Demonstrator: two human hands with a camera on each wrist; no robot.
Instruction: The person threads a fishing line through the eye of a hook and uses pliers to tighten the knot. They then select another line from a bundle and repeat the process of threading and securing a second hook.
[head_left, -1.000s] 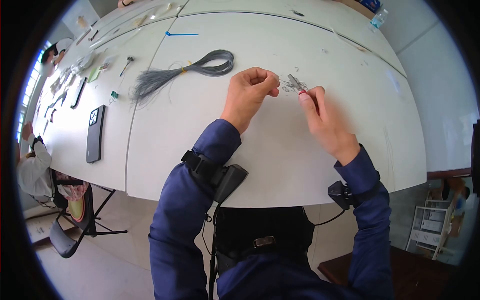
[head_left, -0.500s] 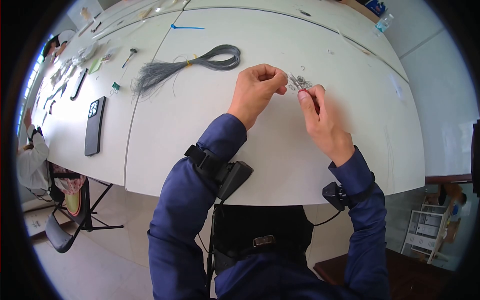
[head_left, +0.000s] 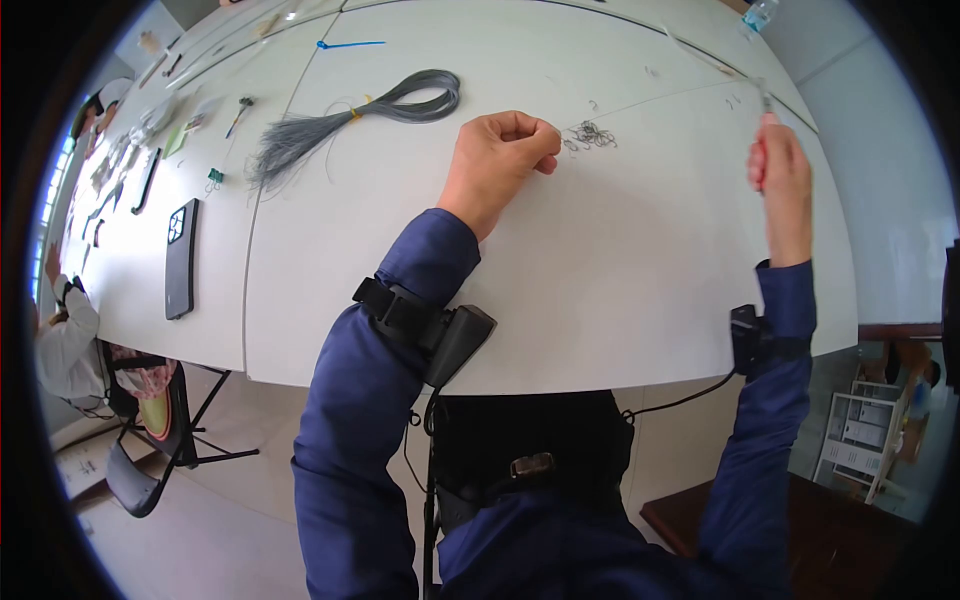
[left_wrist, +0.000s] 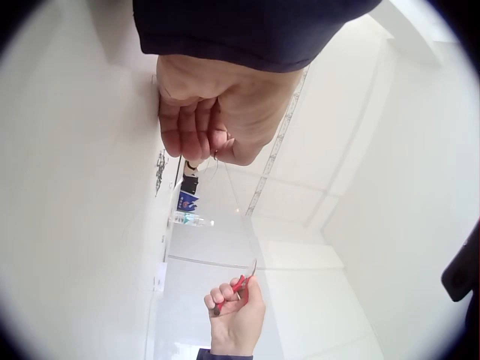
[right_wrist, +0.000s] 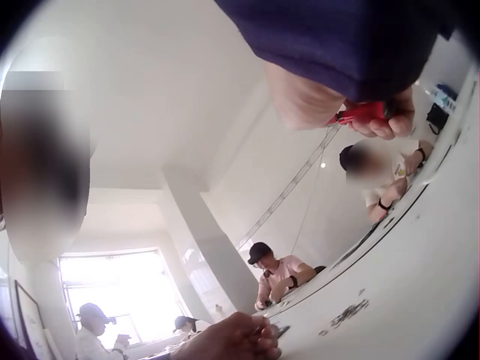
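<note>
My left hand rests on the white table with its fingers curled and pinches a thin grey wire between thumb and forefinger. Just right of it lies a small pile of wire pieces. My right hand is raised far out to the right, near the table's edge, and grips red-handled pliers with the tip pointing up. The left wrist view shows the same right hand and pliers held away from the left hand. In the right wrist view the red handle sits inside the curled fingers.
A long bundle of grey wire lies on the table behind my left hand. A black phone and a binder clip lie to the left, and a blue cable tie farther back. Other people sit at the table's left end.
My right hand with the pliers has swung away from the wire pile, out to the right and upward. My left hand has stayed curled beside the pile.
</note>
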